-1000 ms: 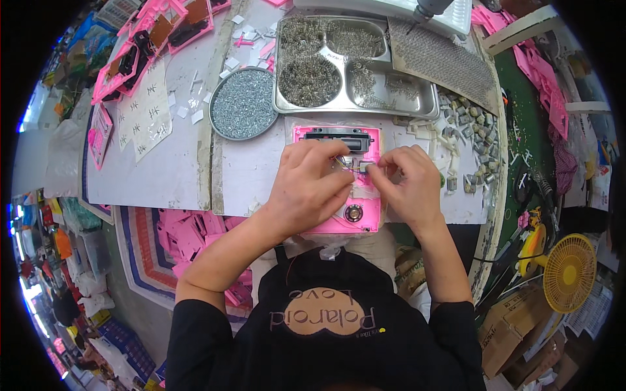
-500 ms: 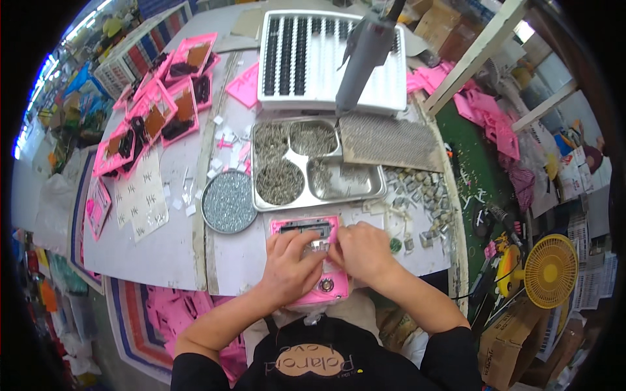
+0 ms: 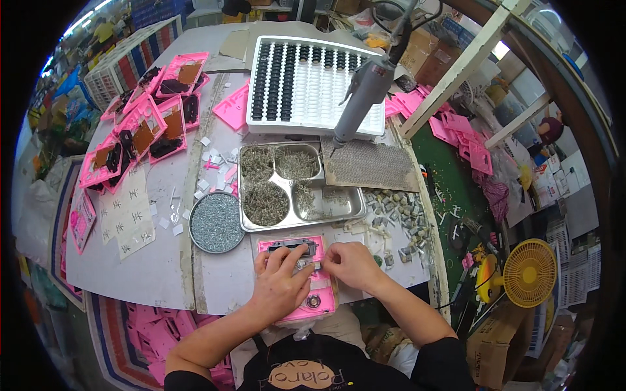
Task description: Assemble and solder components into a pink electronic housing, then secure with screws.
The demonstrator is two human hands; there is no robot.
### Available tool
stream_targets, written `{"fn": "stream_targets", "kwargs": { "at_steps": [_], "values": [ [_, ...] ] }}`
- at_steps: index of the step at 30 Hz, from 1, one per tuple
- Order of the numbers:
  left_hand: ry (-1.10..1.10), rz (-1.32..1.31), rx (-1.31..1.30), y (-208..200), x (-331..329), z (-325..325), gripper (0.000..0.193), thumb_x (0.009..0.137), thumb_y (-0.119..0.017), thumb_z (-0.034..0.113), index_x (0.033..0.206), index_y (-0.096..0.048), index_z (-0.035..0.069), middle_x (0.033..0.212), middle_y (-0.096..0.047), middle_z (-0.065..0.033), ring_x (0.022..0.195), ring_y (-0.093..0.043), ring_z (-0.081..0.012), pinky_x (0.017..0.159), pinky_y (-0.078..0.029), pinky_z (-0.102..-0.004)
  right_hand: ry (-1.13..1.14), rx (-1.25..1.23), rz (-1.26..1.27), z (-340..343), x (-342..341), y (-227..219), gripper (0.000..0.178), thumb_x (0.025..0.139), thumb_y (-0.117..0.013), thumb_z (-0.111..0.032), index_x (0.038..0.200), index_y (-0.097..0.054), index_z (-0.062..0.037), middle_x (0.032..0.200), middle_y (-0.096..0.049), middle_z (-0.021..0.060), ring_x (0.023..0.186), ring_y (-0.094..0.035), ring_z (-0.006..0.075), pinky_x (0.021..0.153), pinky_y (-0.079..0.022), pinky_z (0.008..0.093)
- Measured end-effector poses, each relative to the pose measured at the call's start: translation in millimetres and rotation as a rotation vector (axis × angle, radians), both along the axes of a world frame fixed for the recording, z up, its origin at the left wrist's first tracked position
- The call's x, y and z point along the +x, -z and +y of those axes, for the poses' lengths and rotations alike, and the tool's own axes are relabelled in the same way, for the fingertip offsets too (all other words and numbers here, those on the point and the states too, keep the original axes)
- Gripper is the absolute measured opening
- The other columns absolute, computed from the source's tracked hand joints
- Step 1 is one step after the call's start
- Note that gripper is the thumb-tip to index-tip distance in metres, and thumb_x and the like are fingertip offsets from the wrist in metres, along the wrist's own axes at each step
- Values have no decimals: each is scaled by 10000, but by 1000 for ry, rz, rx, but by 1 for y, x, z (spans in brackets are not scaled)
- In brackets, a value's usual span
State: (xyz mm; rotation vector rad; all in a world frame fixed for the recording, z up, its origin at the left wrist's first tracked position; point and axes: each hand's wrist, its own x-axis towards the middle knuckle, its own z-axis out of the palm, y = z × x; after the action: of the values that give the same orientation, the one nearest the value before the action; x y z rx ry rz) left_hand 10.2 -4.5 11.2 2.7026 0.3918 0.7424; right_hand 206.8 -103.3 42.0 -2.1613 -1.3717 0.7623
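Note:
A pink plastic housing (image 3: 312, 301) lies flat at the near edge of the white table (image 3: 156, 267), with a dark slot part near its top and a small round fitting near its bottom. My left hand (image 3: 282, 285) rests on the housing's left half, fingers pressing near the middle. My right hand (image 3: 351, 264) pinches a small pale part at the housing's right side, close to the left fingertips. The part itself is too small to make out.
A metal compartment tray (image 3: 357, 210) of small screws stands just beyond the housing, with a round dish (image 3: 216, 222) of tiny parts at its left. A hanging power screwdriver (image 3: 362, 93) points down over a perforated plate (image 3: 375, 165). Pink housings (image 3: 149, 124) lie far left; a yellow fan (image 3: 529, 272) stands right.
The view has tilted up, so more of the far table and the white rack shows. Both hands stay on the pink housing, fingers shifting only slightly.

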Motion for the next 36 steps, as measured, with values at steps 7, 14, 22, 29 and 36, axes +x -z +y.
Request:
{"fn": "stream_targets", "kwargs": {
  "at_steps": [7, 14, 22, 29, 36],
  "values": [
    [12, -23, -25, 3, -1, 2, 327, 777, -752, 236, 1098, -763, 174, 1382, -574, -83, 1216, -494, -292, 1040, -281, -517, -2, -113, -40, 8, -8, -14, 260, 771, -735, -275, 801, -715, -18, 767, -724, 163, 731, -719, 333, 689, -558, 422],
    [16, -19, -42, 4, 1, 6, 356, 775, -745, 230, 1122, -747, 153, 1394, -558, -93, 1214, -491, -300, 1031, -291, -516, -204, -245, -192, 33, 6, -5, 336, 715, -777, -317, 812, -731, 2, 757, -709, 197, 708, -717, 332, 677, -565, 412],
    [12, -48, -67, 7, 1, 4, 309, 777, -742, 207, 1078, -756, 141, 1390, -565, -61, 1194, -494, -276, 1036, -293, -496, 228, -198, 523, 2, 8, -7, 145, 878, -706, -132, 857, -708, 11, 735, -671, 4, 625, -604, 71, 555, -489, 245],
    [6, -42, -76, 8, 0, 5, 302, 778, -742, 202, 1073, -759, 138, 1380, -569, -53, 1192, -494, -260, 1038, -283, -487, 125, -211, 292, 12, 11, 7, 251, 768, -766, -217, 760, -695, 24, 695, -685, 80, 626, -633, 150, 605, -512, 329],
    [7, -55, -73, 11, 3, 5, 261, 770, -746, 205, 1023, -762, 142, 1376, -572, -44, 1188, -503, -253, 1035, -286, -486, -189, -197, -330, 34, -4, -8, 328, 679, -755, -252, 744, -632, 44, 655, -642, 150, 593, -622, 250, 601, -503, 366]
  ]
}}
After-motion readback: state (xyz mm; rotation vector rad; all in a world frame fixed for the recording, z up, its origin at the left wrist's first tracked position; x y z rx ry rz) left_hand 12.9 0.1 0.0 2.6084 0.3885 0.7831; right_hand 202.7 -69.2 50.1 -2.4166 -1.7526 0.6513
